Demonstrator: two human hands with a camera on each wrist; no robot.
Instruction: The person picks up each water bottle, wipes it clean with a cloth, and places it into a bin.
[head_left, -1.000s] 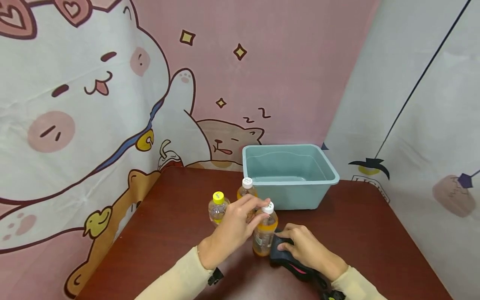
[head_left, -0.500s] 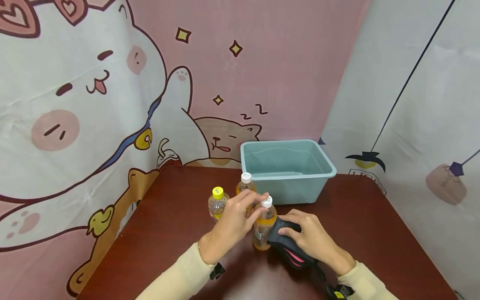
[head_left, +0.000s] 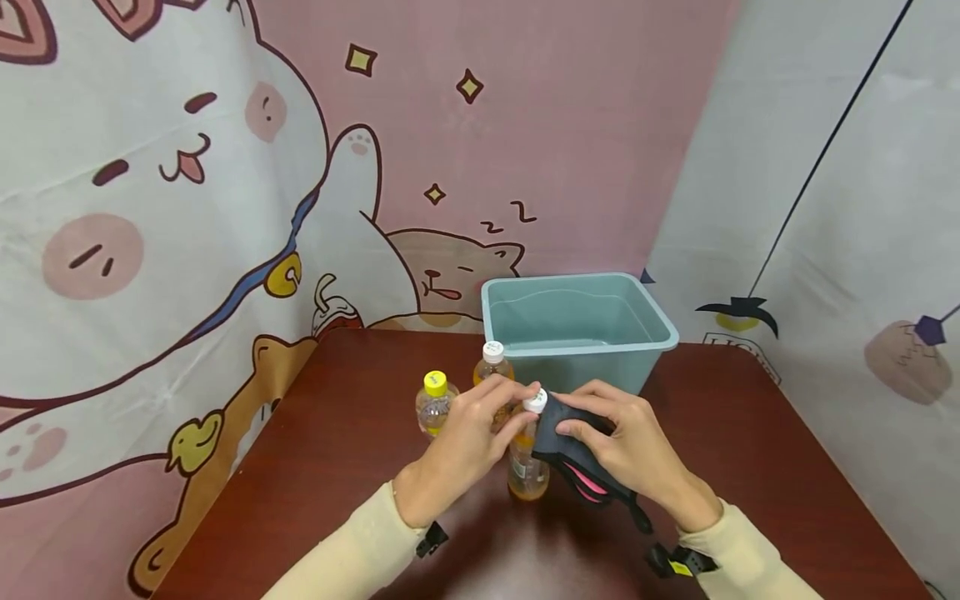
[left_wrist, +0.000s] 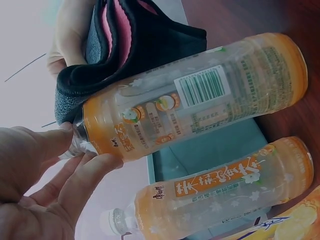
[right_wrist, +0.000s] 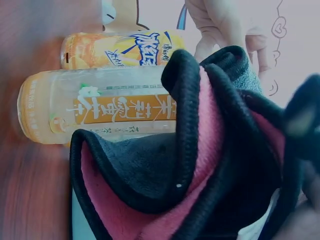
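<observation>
A clear bottle of orange tea (head_left: 527,471) with a white cap stands on the brown table (head_left: 352,433). My left hand (head_left: 517,410) pinches its neck just under the cap; the left wrist view shows my fingers (left_wrist: 75,172) at the neck of that bottle (left_wrist: 195,100). My right hand (head_left: 572,415) grips a black cloth with pink lining (head_left: 581,462) and holds it against the bottle's upper part. The right wrist view shows the folded cloth (right_wrist: 200,165) lying over the bottle (right_wrist: 100,107).
Two more bottles stand just behind: one with a yellow cap (head_left: 435,406) and one with a white cap (head_left: 492,364). A teal plastic tub (head_left: 581,354) sits at the back of the table. Printed curtains hang close around the table.
My right hand has lifted the cloth from the table beside the bottle's base up to its neck and cap. My left hand has kept its hold on the bottle.
</observation>
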